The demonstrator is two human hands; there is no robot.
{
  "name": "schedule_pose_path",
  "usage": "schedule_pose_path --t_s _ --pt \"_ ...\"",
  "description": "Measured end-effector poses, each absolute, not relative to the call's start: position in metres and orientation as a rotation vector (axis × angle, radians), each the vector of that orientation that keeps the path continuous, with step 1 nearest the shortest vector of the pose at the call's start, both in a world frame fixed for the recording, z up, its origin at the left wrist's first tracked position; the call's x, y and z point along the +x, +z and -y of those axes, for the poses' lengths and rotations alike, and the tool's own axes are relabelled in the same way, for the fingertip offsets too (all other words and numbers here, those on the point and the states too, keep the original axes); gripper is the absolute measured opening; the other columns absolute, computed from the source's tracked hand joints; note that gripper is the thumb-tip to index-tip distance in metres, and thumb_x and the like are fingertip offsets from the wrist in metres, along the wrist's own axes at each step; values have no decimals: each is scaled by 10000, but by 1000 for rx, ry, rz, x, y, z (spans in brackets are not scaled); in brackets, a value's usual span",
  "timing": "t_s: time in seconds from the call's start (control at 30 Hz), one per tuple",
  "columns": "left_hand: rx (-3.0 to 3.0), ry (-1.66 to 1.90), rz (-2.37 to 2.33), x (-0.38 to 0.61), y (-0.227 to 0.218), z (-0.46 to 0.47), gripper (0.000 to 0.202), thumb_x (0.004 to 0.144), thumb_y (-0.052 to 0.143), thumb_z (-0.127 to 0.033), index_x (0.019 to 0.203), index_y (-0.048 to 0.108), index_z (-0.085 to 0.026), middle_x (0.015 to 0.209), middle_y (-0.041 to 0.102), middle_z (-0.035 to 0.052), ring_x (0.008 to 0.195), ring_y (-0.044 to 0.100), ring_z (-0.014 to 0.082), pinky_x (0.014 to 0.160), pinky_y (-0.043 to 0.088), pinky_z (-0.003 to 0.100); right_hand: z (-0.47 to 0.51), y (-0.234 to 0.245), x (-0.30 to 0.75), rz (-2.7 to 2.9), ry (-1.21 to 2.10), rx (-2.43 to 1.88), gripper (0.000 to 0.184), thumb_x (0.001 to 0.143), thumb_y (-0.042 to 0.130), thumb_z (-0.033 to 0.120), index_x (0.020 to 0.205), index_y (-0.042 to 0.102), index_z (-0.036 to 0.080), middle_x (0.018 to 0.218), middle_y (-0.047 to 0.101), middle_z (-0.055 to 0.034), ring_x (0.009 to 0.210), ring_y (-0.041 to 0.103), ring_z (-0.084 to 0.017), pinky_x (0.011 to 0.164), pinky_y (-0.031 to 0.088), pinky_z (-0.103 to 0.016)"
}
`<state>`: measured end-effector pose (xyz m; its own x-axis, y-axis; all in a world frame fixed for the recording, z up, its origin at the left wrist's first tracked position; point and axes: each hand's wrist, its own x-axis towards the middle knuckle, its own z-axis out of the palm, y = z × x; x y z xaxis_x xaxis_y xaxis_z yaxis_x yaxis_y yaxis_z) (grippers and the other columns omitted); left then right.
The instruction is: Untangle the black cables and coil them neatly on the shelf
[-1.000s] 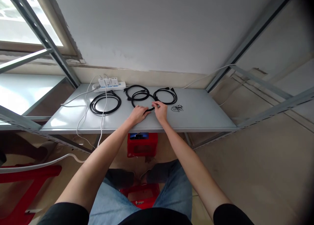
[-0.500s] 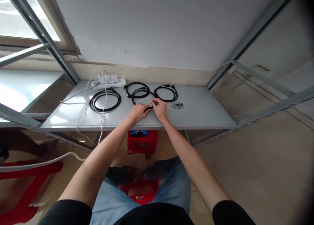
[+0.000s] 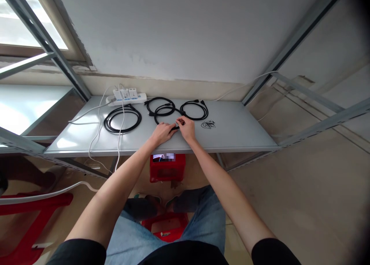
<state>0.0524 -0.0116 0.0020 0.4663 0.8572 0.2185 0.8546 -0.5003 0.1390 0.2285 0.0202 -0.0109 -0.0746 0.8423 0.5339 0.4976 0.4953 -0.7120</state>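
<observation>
My left hand (image 3: 162,133) and my right hand (image 3: 186,128) sit close together at the front of the metal shelf (image 3: 237,136), both gripping a black cable (image 3: 174,128). That cable curves back into a loop (image 3: 163,113) overlapping another black coil. A further black coil (image 3: 194,111) lies just beyond my right hand, with a thin tangled black wire (image 3: 208,124) to its right. Left of my left hand lies a larger black coil (image 3: 122,119). My fingers hide the cable's gripped stretch.
A white power strip (image 3: 125,99) with white plugs stands at the shelf's back left, its white cords (image 3: 121,130) crossing the shelf and dropping over the front edge. Below the shelf are a red crate (image 3: 167,170) with a phone on it and red stools.
My hands have drawn slightly closer together on the black cable. The whole view has shifted a little, with the shelf sitting higher in the frame.
</observation>
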Motion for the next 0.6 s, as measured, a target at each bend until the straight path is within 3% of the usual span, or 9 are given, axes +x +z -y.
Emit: schedule_pose_path --t_s 0.2,0.4,0.6 --pt "2726 429 -1516 51 1 12 500 1153 417 -428 1588 515 -202 1066 829 139 998 784 324 988 497 417 -23 -11 230 1706 484 -1142 116 932 659 224 861 751 215 811 766 -57 752 683 -226 785 548 -342" --pt "2744 412 -1507 51 4 14 535 1156 409 -414 1663 456 -251 1102 835 124 1017 789 308 987 497 397 -28 -15 232 1660 564 -1118 225 975 556 266 905 764 217 946 820 -89 887 753 -253 855 586 -361" --pt "2696 414 -1533 51 6 14 516 1150 409 -428 1622 522 -252 1100 831 141 1016 778 321 980 489 402 -33 -23 232 1650 589 -1076 221 999 568 373 998 732 225 943 798 -90 894 757 -240 847 602 -351"
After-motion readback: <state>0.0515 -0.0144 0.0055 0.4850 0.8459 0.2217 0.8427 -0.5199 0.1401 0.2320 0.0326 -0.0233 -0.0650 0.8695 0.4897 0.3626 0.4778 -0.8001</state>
